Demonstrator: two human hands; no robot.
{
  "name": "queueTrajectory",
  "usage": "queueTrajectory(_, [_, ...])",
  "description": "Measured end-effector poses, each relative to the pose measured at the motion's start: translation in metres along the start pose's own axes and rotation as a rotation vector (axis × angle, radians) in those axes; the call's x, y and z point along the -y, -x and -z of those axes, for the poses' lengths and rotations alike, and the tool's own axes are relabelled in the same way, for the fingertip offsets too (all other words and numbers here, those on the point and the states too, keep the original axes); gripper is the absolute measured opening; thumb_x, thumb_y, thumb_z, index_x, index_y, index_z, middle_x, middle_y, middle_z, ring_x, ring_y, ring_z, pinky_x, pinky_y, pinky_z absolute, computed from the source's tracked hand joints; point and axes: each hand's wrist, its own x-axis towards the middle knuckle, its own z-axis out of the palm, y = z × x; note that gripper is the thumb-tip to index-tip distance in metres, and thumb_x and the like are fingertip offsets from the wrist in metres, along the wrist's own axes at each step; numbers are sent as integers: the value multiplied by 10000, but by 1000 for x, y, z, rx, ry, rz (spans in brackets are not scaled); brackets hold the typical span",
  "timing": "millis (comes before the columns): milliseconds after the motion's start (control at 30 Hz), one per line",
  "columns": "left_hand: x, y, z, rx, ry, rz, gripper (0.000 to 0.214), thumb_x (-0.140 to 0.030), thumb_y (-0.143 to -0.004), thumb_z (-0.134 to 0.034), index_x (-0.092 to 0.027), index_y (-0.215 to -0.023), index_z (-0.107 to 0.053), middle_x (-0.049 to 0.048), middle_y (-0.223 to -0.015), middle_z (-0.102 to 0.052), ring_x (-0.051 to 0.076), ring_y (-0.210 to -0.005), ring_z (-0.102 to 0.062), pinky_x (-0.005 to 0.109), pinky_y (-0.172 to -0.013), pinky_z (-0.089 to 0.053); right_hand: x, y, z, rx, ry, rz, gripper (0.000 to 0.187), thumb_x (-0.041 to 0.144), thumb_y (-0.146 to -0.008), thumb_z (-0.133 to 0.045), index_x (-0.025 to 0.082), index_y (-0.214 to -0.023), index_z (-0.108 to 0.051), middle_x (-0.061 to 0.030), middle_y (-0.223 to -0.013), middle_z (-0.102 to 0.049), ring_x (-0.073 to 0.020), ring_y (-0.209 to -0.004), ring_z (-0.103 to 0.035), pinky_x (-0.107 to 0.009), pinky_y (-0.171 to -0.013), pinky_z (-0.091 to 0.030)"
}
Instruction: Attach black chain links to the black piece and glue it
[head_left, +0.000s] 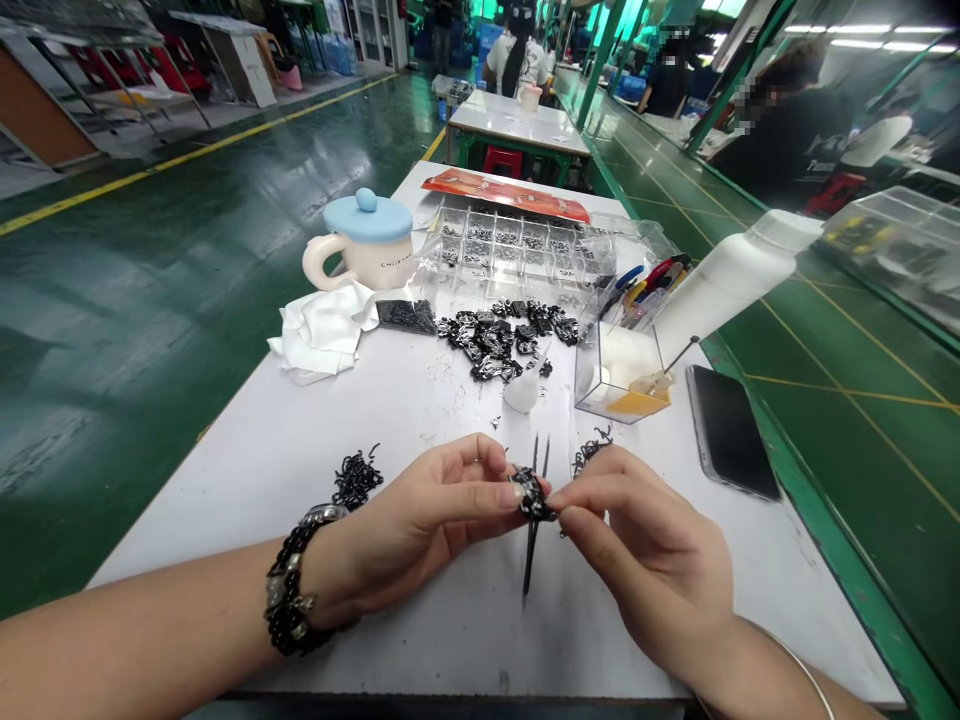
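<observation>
The L hand (442,500) was partly curled, thumb pressed over bent fingers, w/ a small glossy black part (534,497) pinched at the tips; that part was up over the near-middle of the white worktable (450,655), btwn both hands. The R hand (660,550) had thumb & forefinger almost together at the part's right edge, other fingers curled in; can't tell if it gripped the part or some tiny piece there. Beaded bracelets (285,590) circled the L wrist, a thin bangle (799,665) the R forearm. Dark tweezers (529,570) showed directly below the part, tips pointing away. A pile of thin black strips (355,480) lay beyond the L wrist; a 2nd strip pile (589,452) was partly hidden behind the R hand. Farther back, mid-tbl: a heap of black parts (487,345) w/ a white teardrop-shaped item (521,392) just in front, then a clear compartment tray (480,288) of small bits, then an orange packet (506,193). Left side: lidded mug (375,262), crumpled white tissue (322,330) & a bag of black bits (406,316). Right side: clear pen box (622,402), tilted white bottle (739,280), dark-screened phone (731,430).
</observation>
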Motion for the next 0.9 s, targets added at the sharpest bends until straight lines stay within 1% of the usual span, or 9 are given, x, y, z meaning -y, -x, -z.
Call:
queueTrajectory(100, [0,0,0,20,-25,-12,204,-143,-765,-679,-169,-841,-491,19,-833,-651,107,-818,-598,240,-826,-436,1,0,-1,-10,4,16,114,130,-843,-576,210,-879,-648,-11,-714,-560,-102,-638,-532,-231,-533,-433])
queueTrajectory(267, [0,0,2,38,-34,-10,207,-136,-774,-660,-170,-848,-469,52,-898,-677,125,-862,-613,251,-846,-441,0,-2,-3,-18,7,68,140,90,-831,-570,187,-905,-641,-15,-710,-557,-100,-639,-529,-232,-534,-434])
queueTrajectory(433, [0,0,1,29,-47,0,206,-142,-779,-659,-170,-847,-467,38,-878,-667,114,-844,-608,246,-835,-441,2,-3,-2,-19,65,102,122,73,-821,-555,163,-857,-628,-23,-697,-555,-111,-638,-520,-246,-534,-437])
queueTrajectory(567, [-1,0,1,2,-79,1,213,-147,-769,-671,-170,-850,-475,35,-882,-656,136,-871,-611,267,-842,-443,1,-3,-3,-12,90,99,113,71,-821,-538,160,-833,-607,-20,-696,-543,-111,-637,-508,-243,-531,-438])
queueTrajectory(733, [0,0,2,-4,-63,-28,193,-115,-775,-661,-166,-829,-483,5,-829,-629,97,-811,-588,220,-792,-445,-1,-2,-3,7,170,87,99,100,-848,-526,178,-861,-586,-11,-710,-536,-120,-662,-504,-271,-577,-429])
queueTrajectory(800, [1,-1,3,1,-66,-38,190,-105,-781,-652,-167,-829,-478,15,-865,-632,102,-839,-587,225,-805,-442,-1,-1,-3,4,254,141,102,88,-842,-520,171,-864,-575,-15,-714,-539,-124,-659,-500,-292,-593,-408])
queueTrajectory(900, [2,-2,5,14,-90,-40,190,-112,-794,-642,-172,-836,-467,39,-939,-637,117,-885,-587,245,-828,-434,-3,0,-2,-7,418,284,128,58,-813,-528,162,-885,-549,-28,-741,-556,-135,-663,-501,-323,-610,-368])
